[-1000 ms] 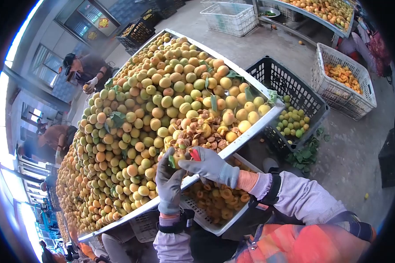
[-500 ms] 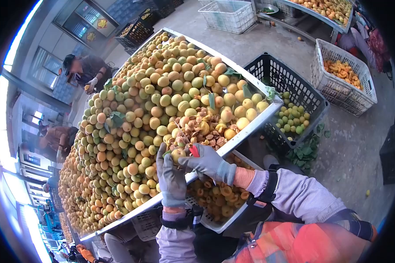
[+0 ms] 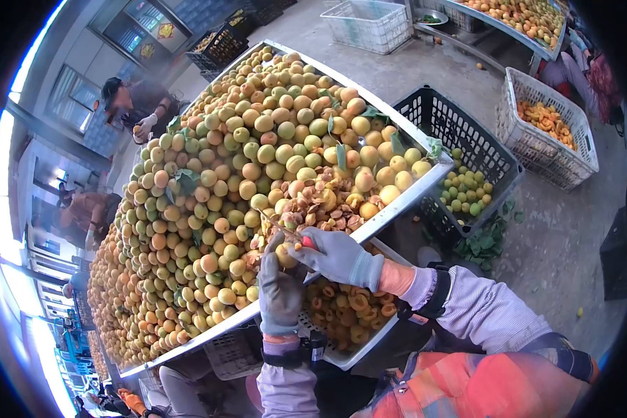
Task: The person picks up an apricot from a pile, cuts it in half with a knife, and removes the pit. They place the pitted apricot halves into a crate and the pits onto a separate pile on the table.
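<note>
My left hand (image 3: 280,289), in a grey glove, holds a yellow-green fruit (image 3: 285,256) near the table's front edge. My right hand (image 3: 338,258), also gloved, is closed on a small knife (image 3: 309,243) with a red handle; its thin blade points up and left over the fruit. The two hands are close together. Beyond them, a heap of brownish pits (image 3: 324,202) lies among whole fruits (image 3: 216,188) on a metal-edged table (image 3: 390,209). Below my hands is a crate of halved fruit (image 3: 345,313).
A black crate (image 3: 460,129) with green fruit stands right of the table, leaves (image 3: 484,244) beside it. Farther right is a white crate (image 3: 582,136) of orange pieces. Two people (image 3: 136,104) (image 3: 90,212) are at the table's far left side. Another table (image 3: 512,28) stands at the back.
The knife blade now shows, pointing up and left from my right hand. My left hand has shifted slightly right and down, its fingers more curled around the fruit.
</note>
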A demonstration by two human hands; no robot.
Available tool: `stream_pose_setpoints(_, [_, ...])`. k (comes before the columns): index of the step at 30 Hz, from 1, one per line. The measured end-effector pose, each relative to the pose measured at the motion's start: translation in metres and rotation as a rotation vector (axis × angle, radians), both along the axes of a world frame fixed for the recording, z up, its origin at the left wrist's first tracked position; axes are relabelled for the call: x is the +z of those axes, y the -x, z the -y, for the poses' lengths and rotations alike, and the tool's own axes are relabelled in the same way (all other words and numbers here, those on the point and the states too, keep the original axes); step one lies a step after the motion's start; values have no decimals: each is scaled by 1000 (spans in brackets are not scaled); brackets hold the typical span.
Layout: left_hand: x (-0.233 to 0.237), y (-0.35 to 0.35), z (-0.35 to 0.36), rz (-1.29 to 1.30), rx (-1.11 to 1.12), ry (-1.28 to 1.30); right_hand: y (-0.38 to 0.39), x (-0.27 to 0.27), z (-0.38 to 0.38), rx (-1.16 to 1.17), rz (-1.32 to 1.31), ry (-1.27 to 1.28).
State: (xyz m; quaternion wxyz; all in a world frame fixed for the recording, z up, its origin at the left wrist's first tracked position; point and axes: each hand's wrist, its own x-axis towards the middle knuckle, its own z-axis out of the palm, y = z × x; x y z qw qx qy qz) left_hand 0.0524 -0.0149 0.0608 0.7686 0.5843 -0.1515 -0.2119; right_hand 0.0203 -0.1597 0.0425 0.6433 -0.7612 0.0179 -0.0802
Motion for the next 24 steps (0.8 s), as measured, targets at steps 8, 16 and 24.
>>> stream_pose_setpoints(8, [-22, -6, -27, -356, 175, 331, 1, 21, 18, 223, -341, -520])
stream_pose_setpoints(16, [-24, 0, -25, -224, 204, 253, 5, 28, 7, 363, -384, -396])
stream_pose_setpoints(24, [-15, 9, -19, -136, 177, 214, 7, 19, -2, 367, -439, -314])
